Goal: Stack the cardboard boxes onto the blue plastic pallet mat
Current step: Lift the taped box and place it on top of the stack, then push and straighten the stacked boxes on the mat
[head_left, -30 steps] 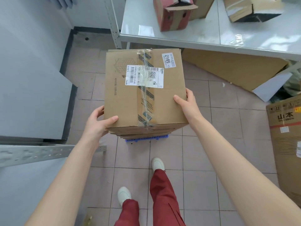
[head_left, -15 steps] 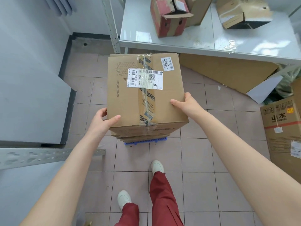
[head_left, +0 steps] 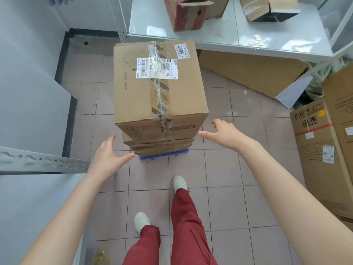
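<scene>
A taped cardboard box (head_left: pixel 158 83) with a white shipping label and a "5842" sticker sits on top of a stack of lower cardboard boxes (head_left: pixel 160 145). The stack rests on the blue plastic pallet mat (head_left: pixel 164 155), of which only the near edge shows. My left hand (head_left: pixel 107 155) hovers open at the stack's lower left, fingers spread, thumb near the pallet corner. At the right of the stack my right hand (head_left: pixel 223 133) is open too, apart from the top box.
A grey metal table (head_left: pixel 219 33) with a red-brown open box (head_left: pixel 188 13) and another torn box (head_left: pixel 271 8) stands behind the stack. Flattened cardboard (head_left: pixel 252 73) lies under it. Large cartons (head_left: pixel 322 150) stand at the right. A metal shelf rail (head_left: pixel 42 162) juts in from the left.
Both hands have let go of the top box and drawn back toward me; before, they gripped its left and right sides. The box now rests on the stack.
</scene>
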